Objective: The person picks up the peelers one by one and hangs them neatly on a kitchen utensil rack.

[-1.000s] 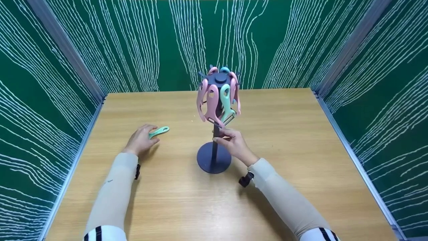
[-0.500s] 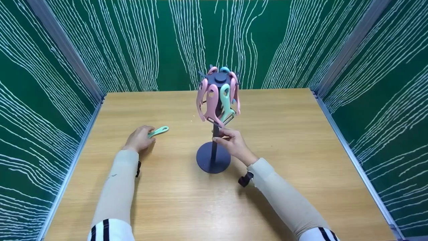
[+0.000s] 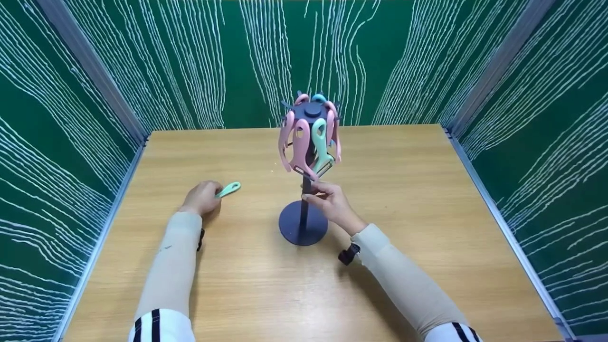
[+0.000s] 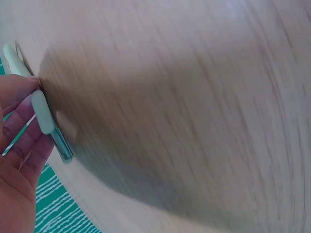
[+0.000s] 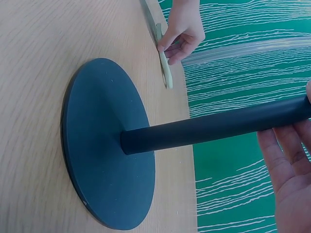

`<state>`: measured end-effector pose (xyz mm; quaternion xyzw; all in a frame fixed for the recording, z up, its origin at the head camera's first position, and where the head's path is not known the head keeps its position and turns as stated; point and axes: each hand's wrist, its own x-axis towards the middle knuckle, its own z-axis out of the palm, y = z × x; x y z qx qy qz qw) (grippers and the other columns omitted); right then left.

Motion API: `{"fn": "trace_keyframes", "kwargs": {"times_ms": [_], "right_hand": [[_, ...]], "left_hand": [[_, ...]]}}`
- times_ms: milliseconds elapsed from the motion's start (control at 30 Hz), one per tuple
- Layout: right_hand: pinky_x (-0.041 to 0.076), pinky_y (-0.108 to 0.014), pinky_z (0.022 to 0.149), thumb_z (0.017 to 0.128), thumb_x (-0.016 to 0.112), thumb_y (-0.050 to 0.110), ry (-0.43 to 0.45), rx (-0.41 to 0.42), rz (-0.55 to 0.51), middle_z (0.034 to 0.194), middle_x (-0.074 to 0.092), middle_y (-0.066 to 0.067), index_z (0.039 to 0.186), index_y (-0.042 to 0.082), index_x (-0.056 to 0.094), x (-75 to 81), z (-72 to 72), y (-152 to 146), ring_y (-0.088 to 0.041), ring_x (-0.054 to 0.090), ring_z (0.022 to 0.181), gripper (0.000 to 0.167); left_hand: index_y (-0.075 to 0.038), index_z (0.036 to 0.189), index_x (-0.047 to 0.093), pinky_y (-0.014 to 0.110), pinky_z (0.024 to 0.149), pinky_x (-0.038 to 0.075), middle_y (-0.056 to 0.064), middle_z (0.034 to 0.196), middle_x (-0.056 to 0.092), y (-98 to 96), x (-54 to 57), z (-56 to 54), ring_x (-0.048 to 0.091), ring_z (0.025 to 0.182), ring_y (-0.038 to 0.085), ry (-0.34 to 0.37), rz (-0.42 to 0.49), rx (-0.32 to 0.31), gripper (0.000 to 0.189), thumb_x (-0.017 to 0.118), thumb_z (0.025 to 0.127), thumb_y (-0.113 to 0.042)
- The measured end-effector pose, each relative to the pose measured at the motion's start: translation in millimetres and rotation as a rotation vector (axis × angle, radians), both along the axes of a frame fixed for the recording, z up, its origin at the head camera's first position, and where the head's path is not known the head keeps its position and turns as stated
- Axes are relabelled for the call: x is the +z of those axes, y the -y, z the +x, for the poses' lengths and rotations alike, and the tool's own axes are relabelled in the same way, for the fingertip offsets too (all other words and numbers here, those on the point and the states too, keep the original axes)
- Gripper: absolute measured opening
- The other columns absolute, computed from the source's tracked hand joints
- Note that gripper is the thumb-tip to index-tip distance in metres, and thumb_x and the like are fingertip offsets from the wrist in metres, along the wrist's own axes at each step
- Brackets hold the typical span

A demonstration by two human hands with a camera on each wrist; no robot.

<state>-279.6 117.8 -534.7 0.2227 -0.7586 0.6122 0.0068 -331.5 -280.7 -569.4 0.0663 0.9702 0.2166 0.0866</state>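
At the left of the head view my left hand (image 3: 202, 197) pinches a mint-green peeler (image 3: 229, 189) low over the table, thumb on the near side and fingers behind. In the left wrist view its blade end (image 4: 63, 149) points down past the fingers; the looped handle end sticks out beyond the thumb. My right hand (image 3: 330, 203) grips the dark post (image 5: 214, 127) of an upright stand, just under the hanging peelers. A pink peeler (image 3: 300, 147) and another mint-green peeler (image 3: 319, 142) hang at the front of the stand's hooked top (image 3: 312, 111).
The stand's round base (image 3: 297, 230) rests on the wooden table (image 3: 427, 199). Several more peelers, pink and blue-green, hang around the sides and back of the top. Green walls with white lines (image 3: 256, 57) close off the back and both sides.
My left hand has shifted slightly right and nearer, and the peeler has turned a little in its fingers. My right hand stays on the post and the stand has not moved.
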Motion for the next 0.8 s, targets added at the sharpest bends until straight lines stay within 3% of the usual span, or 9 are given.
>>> {"fn": "trace_keyframes", "kwargs": {"times_ms": [133,300,500,700,800], "right_hand": [[0.063,-0.023,0.082,0.099,0.075,-0.001,-0.007,0.001,-0.006,0.109,0.076,-0.021,0.121,-0.005,0.078,-0.3,-0.7,0.6,-0.014,0.07,0.093,0.022],[0.062,-0.022,0.082,0.097,0.076,-0.002,-0.017,-0.009,-0.014,0.108,0.076,-0.023,0.12,-0.007,0.078,-1.4,-0.8,1.5,-0.011,0.069,0.092,0.023],[0.062,-0.02,0.083,0.097,0.076,-0.002,-0.007,-0.014,-0.029,0.107,0.075,-0.019,0.12,-0.008,0.078,-2.5,-0.5,1.6,-0.008,0.068,0.092,0.023],[0.062,-0.021,0.082,0.098,0.075,-0.002,-0.022,-0.01,-0.021,0.106,0.074,-0.021,0.119,-0.007,0.078,-1.7,0.2,0.7,-0.01,0.068,0.092,0.021],[0.062,-0.022,0.082,0.098,0.075,-0.002,-0.017,-0.007,-0.019,0.108,0.075,-0.023,0.119,-0.006,0.078,-1.1,-0.1,0.7,-0.013,0.068,0.092,0.021]], "left_hand": [[-0.004,0.102,0.076,0.048,0.088,0.052,0.014,0.102,0.07,-1.7,-0.5,-0.6,0.059,0.092,0.031,0.006,-0.018,0.001,0.016,0.061,0.103,-0.006],[-0.005,0.097,0.079,0.043,0.083,0.051,0.011,0.095,0.071,-0.6,0.8,-0.2,0.06,0.085,0.028,0.024,-0.017,-0.014,0.015,0.064,0.102,-0.008],[-0.004,0.106,0.079,0.046,0.086,0.053,0.012,0.099,0.074,-2.7,5.3,0.5,0.062,0.087,0.028,0.003,0.018,-0.015,0.017,0.064,0.102,-0.011],[0.002,0.13,0.072,0.055,0.104,0.057,0.02,0.122,0.075,-10.8,14.8,1.5,0.07,0.111,0.036,-0.036,0.18,-0.008,0.028,0.066,0.106,-0.01],[0.003,0.134,0.069,0.055,0.104,0.056,0.021,0.123,0.073,-15.9,21.2,2.4,0.068,0.113,0.037,-0.028,0.267,0.004,0.03,0.064,0.107,-0.01]]}}
